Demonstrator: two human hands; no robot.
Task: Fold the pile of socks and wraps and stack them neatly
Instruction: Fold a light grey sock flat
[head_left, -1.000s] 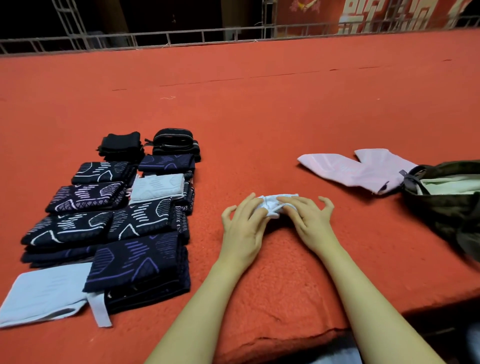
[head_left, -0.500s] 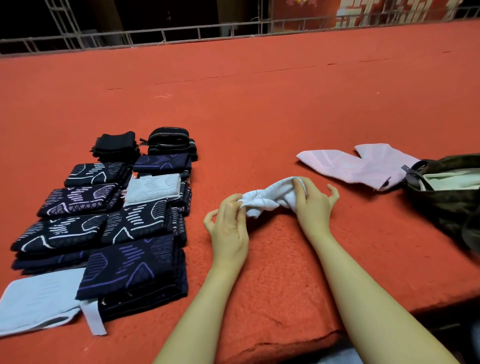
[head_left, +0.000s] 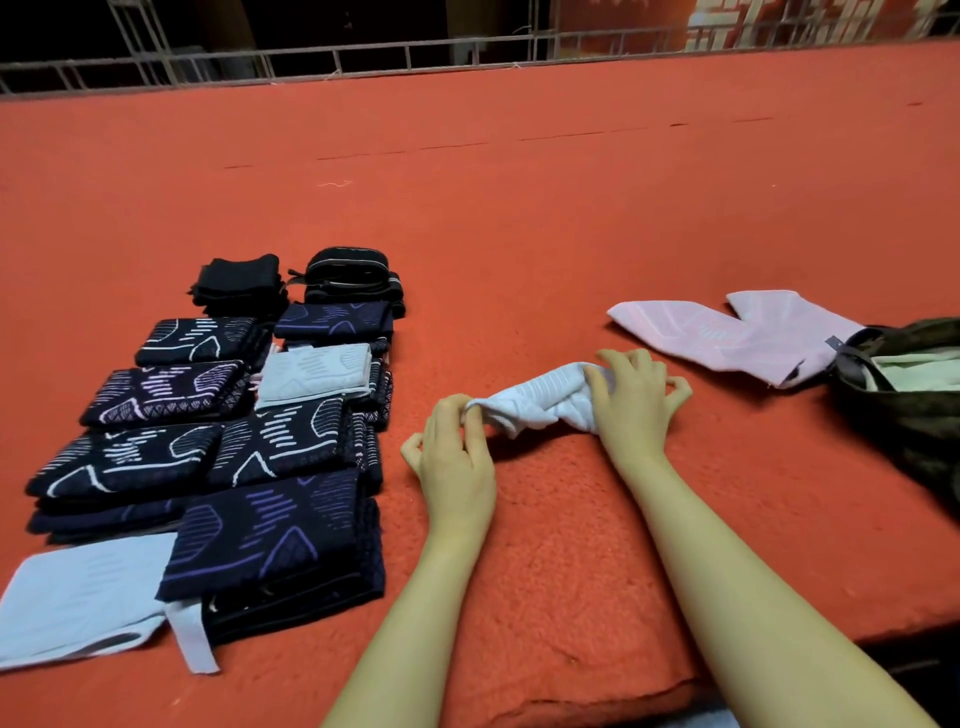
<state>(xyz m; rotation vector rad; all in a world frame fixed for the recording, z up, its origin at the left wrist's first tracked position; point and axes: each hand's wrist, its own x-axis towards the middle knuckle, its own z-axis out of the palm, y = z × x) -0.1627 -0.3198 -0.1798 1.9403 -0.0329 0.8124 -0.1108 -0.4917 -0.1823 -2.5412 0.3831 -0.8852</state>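
A white sock (head_left: 540, 405) is stretched out between 2 hands, low over the red worktop (head_left: 519, 218), near the front middle. It looks soft and ribbed, twisted and bunched up. The left hand (head_left: 454, 457) pinches its thin left end w/ thumb and fingers. The right hand (head_left: 631, 402) grips the fat right end, fingers curled on it.

To the right lie 2 pink socks (head_left: 727, 332), flat, one partly over the other. Their far end touches a dark green bag (head_left: 914, 410), open, w/ pale cloth inside.

On the left are the folded things, packed close in 2 rows. About 7 dark blue socks (head_left: 270, 530) w/ light line patterns show on top; more lie under, can't count those. Also 1 pale folded sock (head_left: 314, 374) on top, 1 pale blue sock (head_left: 83, 597) at the front left, 1 plain black pile (head_left: 239, 280) and 1 black wrap roll (head_left: 348, 270) at the back.
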